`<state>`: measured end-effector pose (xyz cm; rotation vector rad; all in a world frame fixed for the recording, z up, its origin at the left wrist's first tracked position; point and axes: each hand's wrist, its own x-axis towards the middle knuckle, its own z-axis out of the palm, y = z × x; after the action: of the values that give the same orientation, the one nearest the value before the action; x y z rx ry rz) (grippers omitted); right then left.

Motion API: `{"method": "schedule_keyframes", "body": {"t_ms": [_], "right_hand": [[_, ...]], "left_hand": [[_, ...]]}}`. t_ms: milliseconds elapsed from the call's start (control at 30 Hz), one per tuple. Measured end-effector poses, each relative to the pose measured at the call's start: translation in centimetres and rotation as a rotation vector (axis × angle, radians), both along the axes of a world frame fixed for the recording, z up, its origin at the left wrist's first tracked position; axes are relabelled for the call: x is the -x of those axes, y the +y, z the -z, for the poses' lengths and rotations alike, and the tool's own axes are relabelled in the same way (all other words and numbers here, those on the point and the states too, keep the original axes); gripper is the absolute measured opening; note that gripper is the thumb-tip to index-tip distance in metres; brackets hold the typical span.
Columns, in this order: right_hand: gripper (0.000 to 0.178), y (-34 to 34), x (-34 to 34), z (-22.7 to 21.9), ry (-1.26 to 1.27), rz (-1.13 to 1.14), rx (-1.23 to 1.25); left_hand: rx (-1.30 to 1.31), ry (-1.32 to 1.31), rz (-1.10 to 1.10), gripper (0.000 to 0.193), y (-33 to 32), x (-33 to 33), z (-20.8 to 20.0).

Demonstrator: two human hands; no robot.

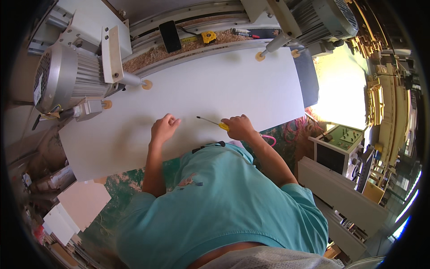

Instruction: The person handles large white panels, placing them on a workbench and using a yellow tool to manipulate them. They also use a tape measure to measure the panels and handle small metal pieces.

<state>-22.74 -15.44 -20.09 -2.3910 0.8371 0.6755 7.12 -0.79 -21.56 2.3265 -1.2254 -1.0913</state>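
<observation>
A screwdriver (223, 127) with a yellow handle is gripped in my right hand (239, 127). Its thin metal shaft points left, above a large white board (201, 85). To the left, my left hand (164, 129) is over the same board with its fingers curled together. Whether anything small sits between those fingers cannot be made out. A gap separates the screwdriver's tip from my left hand.
Motors stand over the board at left (62, 78) and right (320, 22), with yellowish round pads reaching its surface. Behind it lie a black phone (169, 36), a yellow tape measure (208, 36), markers (244, 33) and wood shavings. A green-topped control box (340, 136) stands right.
</observation>
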Motion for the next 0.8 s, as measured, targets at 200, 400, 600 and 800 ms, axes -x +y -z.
{"method": "schedule_keyframes", "body": {"t_ms": [200, 400, 600, 800], "right_hand": [[0.040, -0.9, 4.5, -5.4, 0.161, 0.130, -0.308], [0.030, -1.1, 27.1, -14.6, 0.582, 1.080, 0.776], [0.041, -5.1, 18.2, -4.3, 0.031, 0.491, 0.760], [0.028, -4.9, 4.5, 9.8, -0.266, 0.072, 0.482]], "left_hand": [[0.670, -0.346, 0.138, 0.033, -29.6, -2.3, 4.3], [0.134, -0.408, 0.081, 0.072, -40.4, 1.3, 7.1], [0.213, -0.248, 0.007, 0.057, -40.5, -4.9, 9.2], [0.648, 0.491, -0.409, 0.065, -33.2, 3.3, 4.8]]}}
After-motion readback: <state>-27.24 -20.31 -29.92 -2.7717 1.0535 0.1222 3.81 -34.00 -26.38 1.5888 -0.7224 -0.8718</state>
